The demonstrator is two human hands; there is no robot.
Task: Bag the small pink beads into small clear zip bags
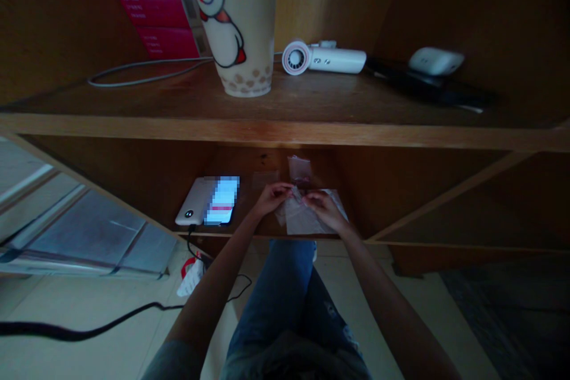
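Observation:
Over the lower shelf, my left hand [273,197] pinches one side of a small clear plastic bag [297,193]. My right hand [324,206] has its fingers closed at the bag's other side, close to the left fingertips. What lies inside the bag is too small to make out. Beneath my right hand rests a white sheet [305,219], flat on the shelf. Just beyond my fingertips lies another clear bag [300,169] with something small and pinkish at its near end. A faint transparent packet [266,178] sits behind my left hand.
On the lower shelf's left are a white device [191,200] with a black cable and a lit phone [221,200]. The upper shelf [178,101] overhangs my hands, holding a bubble tea cup [249,24], pink boxes [155,9], a handheld fan [327,59] and a white case [436,61].

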